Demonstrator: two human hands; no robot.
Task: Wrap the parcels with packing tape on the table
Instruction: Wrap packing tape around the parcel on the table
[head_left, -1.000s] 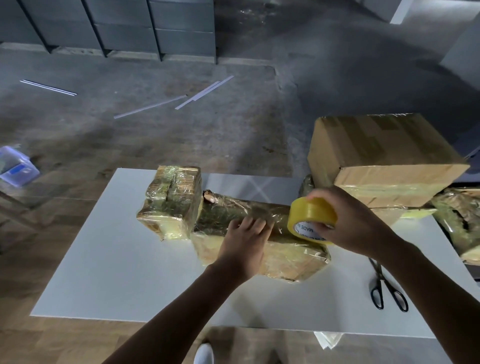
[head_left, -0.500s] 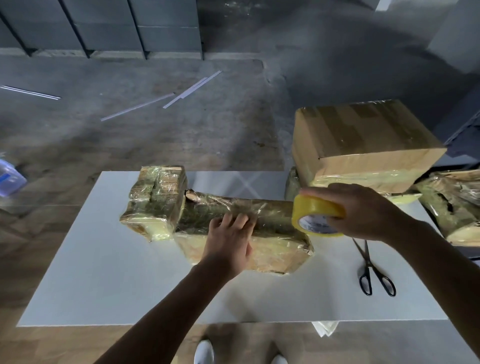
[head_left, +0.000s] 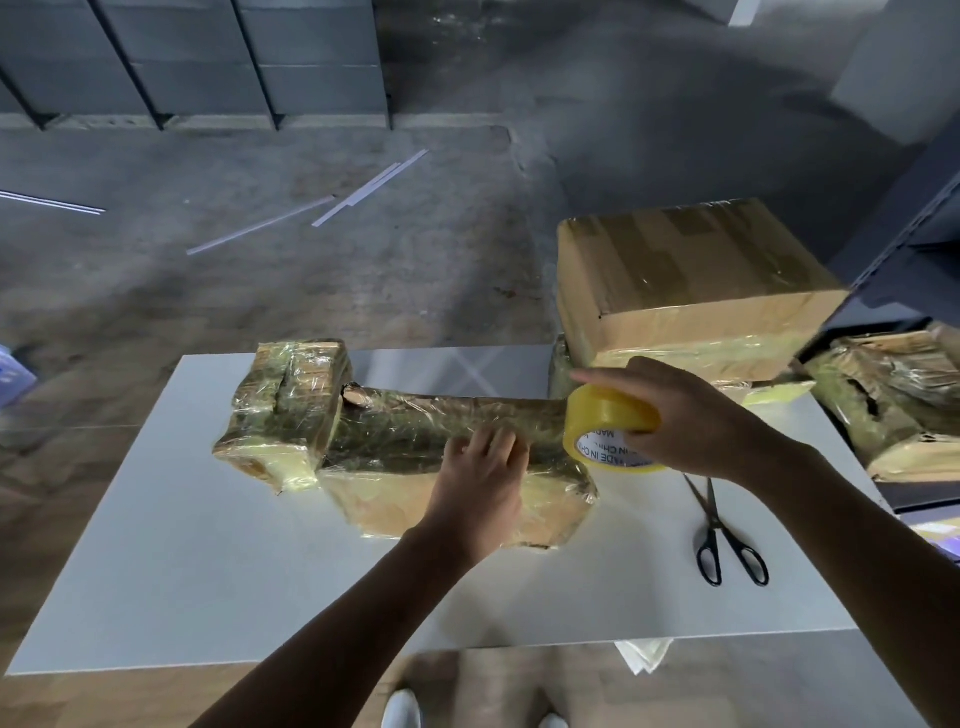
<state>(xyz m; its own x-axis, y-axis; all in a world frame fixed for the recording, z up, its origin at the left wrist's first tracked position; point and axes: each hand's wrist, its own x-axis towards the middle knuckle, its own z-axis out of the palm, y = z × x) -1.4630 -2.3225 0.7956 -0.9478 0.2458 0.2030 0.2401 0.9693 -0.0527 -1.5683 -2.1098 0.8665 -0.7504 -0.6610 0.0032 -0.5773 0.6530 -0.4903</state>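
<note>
Parcel (head_left: 441, 431), long, film-wrapped, lies on table (head_left: 208, 571) toward far edge | left hand (head_left: 480, 483) flat, fingers straight, pressing its top | right hand (head_left: 691, 415) curled round yellow tape roll (head_left: 610, 415) at parcel's right end | step judged: running tape | next: pull taut over end, smooth down

Five parcels (head_left: 283, 410) (head_left: 441, 441) (head_left: 675, 280) (head_left: 560, 370) (head_left: 893, 405) — one tape roll (head_left: 610, 415) — one pair of scissors (head_left: 719, 530)

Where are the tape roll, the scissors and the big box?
tape roll (head_left: 608, 410): head view, yellow outer band.
scissors (head_left: 710, 512): head view, where blades cross.
big box (head_left: 691, 260): head view, top face.
</note>
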